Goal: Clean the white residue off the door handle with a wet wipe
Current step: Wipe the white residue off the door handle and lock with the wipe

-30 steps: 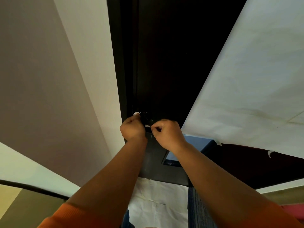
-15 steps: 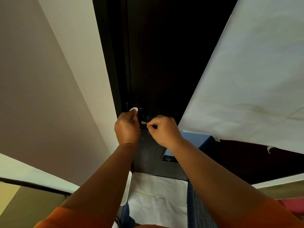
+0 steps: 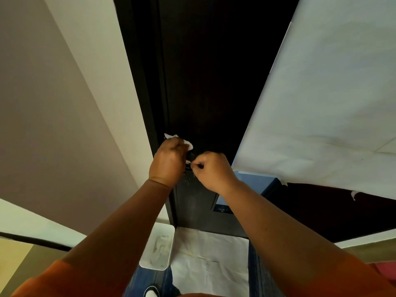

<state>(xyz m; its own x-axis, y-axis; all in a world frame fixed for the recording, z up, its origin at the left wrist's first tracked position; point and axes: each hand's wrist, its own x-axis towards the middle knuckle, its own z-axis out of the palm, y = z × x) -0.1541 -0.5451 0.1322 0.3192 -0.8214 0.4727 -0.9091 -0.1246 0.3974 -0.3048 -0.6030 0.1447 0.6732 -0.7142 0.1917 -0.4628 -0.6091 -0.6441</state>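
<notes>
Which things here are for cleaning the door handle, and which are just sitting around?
For the job:
- left hand, shut on the wipe
- right hand, pinching near the handle
- door handle, mostly hidden between the hands
- dark door

Just around:
- white bin on the floor
- white paper sheet on the right
- blue box

I see the wet wipe (image 3: 179, 140), white and crumpled, bunched at the dark door's left edge; two small flaps stick out above my left hand (image 3: 168, 162), which covers the rest, and another white scrap shows just lower, between my left hand and right hand (image 3: 211, 171). The door handle (image 3: 189, 160) is dark and mostly hidden between the hands; only a sliver shows. White specks dot the dark plate just below it. I can't tell the handle's shape.
</notes>
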